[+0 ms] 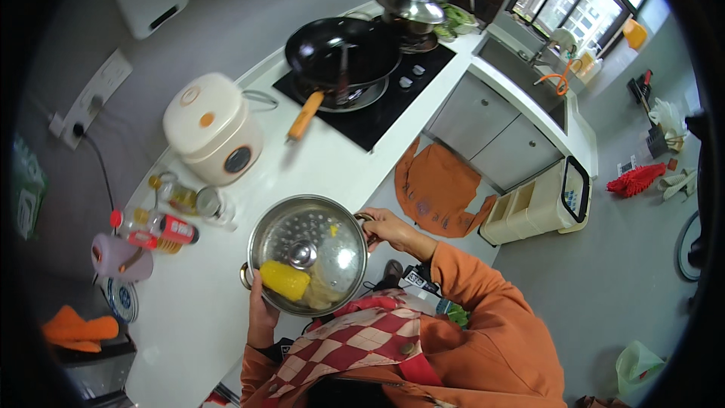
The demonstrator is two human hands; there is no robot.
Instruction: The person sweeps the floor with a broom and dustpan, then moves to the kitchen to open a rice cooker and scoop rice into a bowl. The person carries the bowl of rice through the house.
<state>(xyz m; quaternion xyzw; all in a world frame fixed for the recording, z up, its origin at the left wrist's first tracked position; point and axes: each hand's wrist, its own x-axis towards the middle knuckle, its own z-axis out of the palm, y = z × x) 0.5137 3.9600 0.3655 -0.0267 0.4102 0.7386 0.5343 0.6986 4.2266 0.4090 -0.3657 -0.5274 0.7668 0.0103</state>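
A round stainless steel pot (308, 199) is in front of me, partly over the counter's front edge. My right hand (389, 229) grips its right loop handle (365, 217). My left hand (261, 314) holds the lower left side by the rim, its thumb near the left loop handle (244, 276). A piece of yellow corn cob (285, 281) shows in the pot beside some pale food (324, 290). At the pot's centre is a shiny round knob (302, 253), apparently on a clear lid. Small pale spots dot the upper half; droplets or holes, I cannot tell.
On the white counter (187, 317) stand a cream rice cooker (207, 124), several bottles (177, 228) and a lilac jug (120, 258). A black wok (340, 48) with a wooden-handled utensil (306, 116) sits on the cooktop (368, 124). An orange mat (439, 190) and a cream bin (532, 204) are right.
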